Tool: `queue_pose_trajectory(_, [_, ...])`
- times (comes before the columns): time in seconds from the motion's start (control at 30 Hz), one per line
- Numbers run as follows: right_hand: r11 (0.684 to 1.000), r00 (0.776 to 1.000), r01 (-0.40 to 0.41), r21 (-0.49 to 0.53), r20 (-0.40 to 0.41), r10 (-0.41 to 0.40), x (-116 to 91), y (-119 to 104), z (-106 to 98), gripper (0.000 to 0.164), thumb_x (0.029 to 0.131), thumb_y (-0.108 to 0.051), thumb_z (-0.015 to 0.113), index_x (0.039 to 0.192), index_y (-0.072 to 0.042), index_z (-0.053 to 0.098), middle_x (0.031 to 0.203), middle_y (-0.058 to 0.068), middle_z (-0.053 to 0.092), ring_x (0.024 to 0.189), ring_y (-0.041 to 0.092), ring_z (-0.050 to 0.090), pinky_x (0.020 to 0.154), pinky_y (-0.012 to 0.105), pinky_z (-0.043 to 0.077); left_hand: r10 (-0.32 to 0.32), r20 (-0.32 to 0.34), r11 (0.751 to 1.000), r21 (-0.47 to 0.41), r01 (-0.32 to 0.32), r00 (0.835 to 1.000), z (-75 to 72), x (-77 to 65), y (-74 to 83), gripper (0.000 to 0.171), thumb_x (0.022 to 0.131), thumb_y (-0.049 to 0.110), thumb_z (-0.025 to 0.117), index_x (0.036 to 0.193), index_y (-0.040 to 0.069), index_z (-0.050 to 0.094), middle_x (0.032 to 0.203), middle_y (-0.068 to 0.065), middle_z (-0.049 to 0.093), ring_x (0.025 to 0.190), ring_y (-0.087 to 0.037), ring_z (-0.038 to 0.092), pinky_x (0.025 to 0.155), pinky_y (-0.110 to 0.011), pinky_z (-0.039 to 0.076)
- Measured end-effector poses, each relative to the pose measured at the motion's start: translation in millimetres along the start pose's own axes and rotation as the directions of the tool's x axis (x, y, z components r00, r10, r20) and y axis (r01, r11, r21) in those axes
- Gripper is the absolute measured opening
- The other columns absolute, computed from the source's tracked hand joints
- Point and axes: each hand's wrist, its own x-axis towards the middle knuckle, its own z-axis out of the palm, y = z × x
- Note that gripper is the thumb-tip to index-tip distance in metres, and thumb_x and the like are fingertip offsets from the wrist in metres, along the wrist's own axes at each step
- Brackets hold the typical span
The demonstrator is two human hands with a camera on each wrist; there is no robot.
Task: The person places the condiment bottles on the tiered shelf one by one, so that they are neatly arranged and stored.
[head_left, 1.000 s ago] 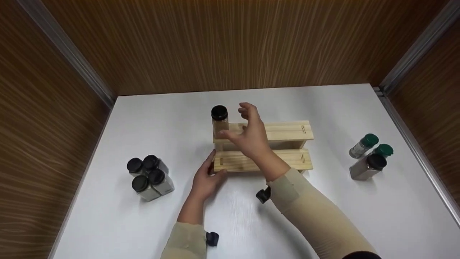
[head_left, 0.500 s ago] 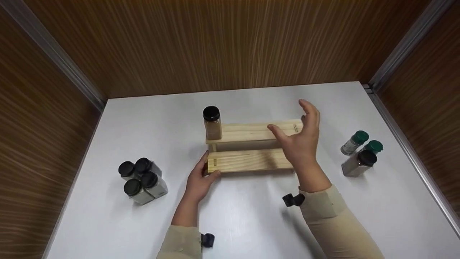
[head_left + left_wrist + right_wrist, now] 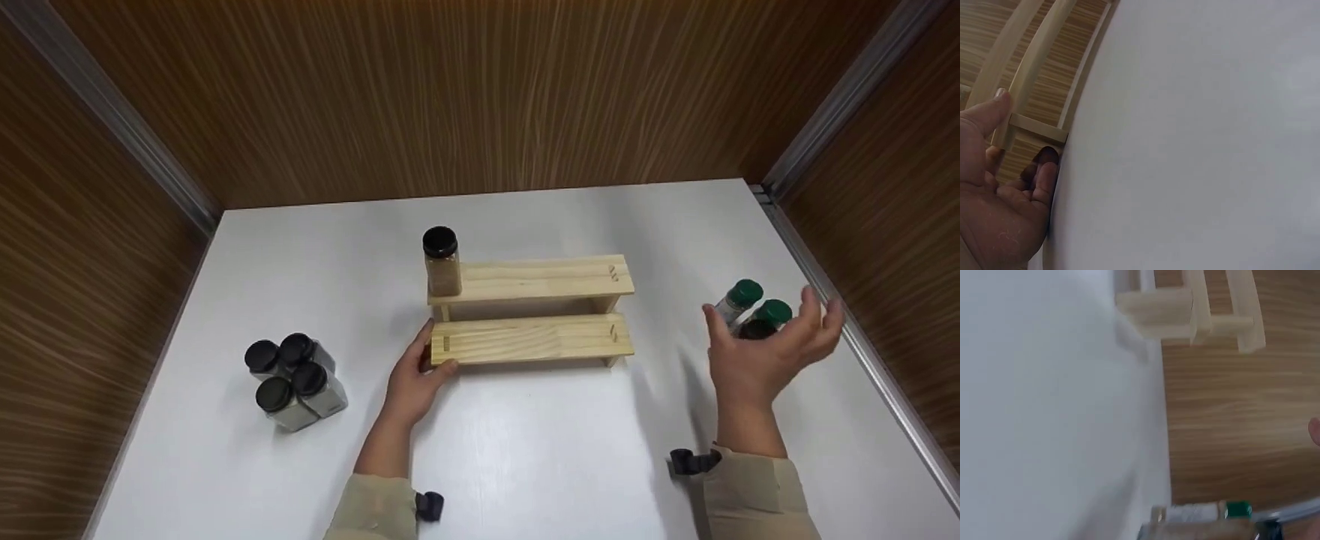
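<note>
A two-tier wooden spice rack (image 3: 532, 339) stands mid-table. My left hand (image 3: 412, 382) grips the left end of its lower tier, thumb at the front edge. In the left wrist view the thumb meets the rack's wood (image 3: 1030, 70), with the other fingers bent underneath. On the upper tier's left end a black-capped spice jar (image 3: 444, 274) of brown powder stands upright. My right hand (image 3: 757, 367), thumb and fingers spread, is at a small group on the right: two green-capped spice jars (image 3: 746, 291) and a black-capped one (image 3: 756, 330), partly hidden behind the hand.
Several black-capped spice jars (image 3: 326, 397) stand close together on the left of the white table (image 3: 525, 450). Wood-grain panels (image 3: 480, 97) enclose the back and both sides. In the right wrist view the jars show blurred at the bottom edge, one with a green cap (image 3: 1238, 509).
My right hand has moved away from the jar on the upper tier, across to the right and nearer, to the jars there. The left hand has stayed on the rack.
</note>
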Motion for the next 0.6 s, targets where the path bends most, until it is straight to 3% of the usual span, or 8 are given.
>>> queue_pose_trajectory(0.07, [0.994, 0.994, -0.110, 0.019, 0.022, 0.109, -0.4, 11.2, -5.3, 0.105, 0.079, -0.022, 0.096, 0.160, -0.014, 0.029, 0.170, 0.009, 0.011, 0.156, 0.014, 0.006, 0.124, 0.034, 0.018, -0.001, -0.002, 1.000, -0.001, 0.001, 1.000, -0.5, -0.6, -1.4, 0.084, 0.097, 0.018, 0.080, 0.168, 0.016, 0.034, 0.159, -0.021, 0.048, 0.140, -0.037, 0.050, 0.114, -0.052, 0.041])
queue_pose_trajectory(0.13, [0.969, 0.968, -0.242, 0.043, 0.081, 0.238, -0.8, 19.6, -9.0, 0.114, 0.079, -0.019, 0.096, 0.165, -0.020, 0.021, 0.171, 0.003, 0.008, 0.156, 0.011, 0.005, 0.124, 0.032, 0.015, 0.003, -0.003, 1.000, -0.004, -0.003, 1.000, -0.7, -0.8, -2.4, 0.084, 0.097, 0.019, 0.080, 0.168, 0.016, 0.034, 0.160, -0.022, 0.047, 0.141, -0.037, 0.049, 0.115, -0.052, 0.040])
queue_pose_trajectory(0.23, [0.904, 0.892, -0.425, 0.047, 0.190, 0.410, -1.9, 28.1, -12.2, 0.121, 0.082, -0.020, 0.093, 0.169, -0.028, 0.009, 0.172, -0.002, 0.006, 0.159, 0.011, 0.002, 0.125, 0.032, 0.012, 0.002, -0.008, 1.000, -0.003, -0.002, 1.000, -0.5, -1.0, -3.1, 0.083, 0.097, 0.019, 0.080, 0.167, 0.017, 0.035, 0.158, -0.022, 0.049, 0.140, -0.037, 0.050, 0.114, -0.052, 0.040])
queue_pose_trajectory(0.33, [0.851, 0.825, -0.524, 0.028, 0.263, 0.500, -4.9, 34.2, -13.5, 0.117, 0.087, -0.022, 0.089, 0.169, -0.032, 0.006, 0.172, 0.000, 0.009, 0.161, 0.021, 0.007, 0.127, 0.038, 0.018, -0.008, -0.008, 1.000, 0.003, 0.008, 1.000, 0.0, -1.1, -3.4, 0.083, 0.098, 0.018, 0.079, 0.168, 0.018, 0.035, 0.156, -0.022, 0.050, 0.138, -0.037, 0.052, 0.113, -0.052, 0.042])
queue_pose_trajectory(0.37, [0.843, 0.812, -0.538, 0.018, 0.277, 0.513, -6.2, 35.6, -13.8, 0.114, 0.088, -0.022, 0.087, 0.169, -0.032, 0.007, 0.172, 0.002, 0.011, 0.161, 0.025, 0.011, 0.127, 0.040, 0.020, -0.012, -0.008, 1.000, 0.009, 0.012, 1.000, 0.1, -0.9, -3.6, 0.083, 0.098, 0.018, 0.079, 0.168, 0.019, 0.034, 0.156, -0.022, 0.050, 0.138, -0.037, 0.051, 0.113, -0.052, 0.042])
queue_pose_trajectory(0.47, [0.844, 0.807, -0.536, 0.005, 0.297, 0.510, -9.2, 39.1, -14.0, 0.102, 0.092, -0.020, 0.083, 0.168, -0.030, 0.015, 0.171, 0.006, 0.019, 0.159, 0.029, 0.021, 0.125, 0.042, 0.028, -0.017, -0.009, 1.000, 0.022, 0.018, 1.000, 0.5, -0.7, -3.5, 0.083, 0.098, 0.018, 0.078, 0.168, 0.019, 0.034, 0.158, -0.022, 0.048, 0.139, -0.037, 0.050, 0.114, -0.052, 0.041])
queue_pose_trajectory(0.6, [0.880, 0.846, -0.475, 0.025, 0.287, 0.449, -11.9, 40.7, -13.7, 0.083, 0.096, -0.011, 0.077, 0.165, -0.020, 0.031, 0.168, 0.008, 0.032, 0.156, 0.022, 0.029, 0.122, 0.039, 0.034, -0.011, -0.011, 1.000, 0.027, 0.012, 1.000, 0.2, -0.7, -1.1, 0.083, 0.098, 0.018, 0.079, 0.168, 0.017, 0.034, 0.163, -0.022, 0.043, 0.145, -0.039, 0.045, 0.118, -0.052, 0.037])
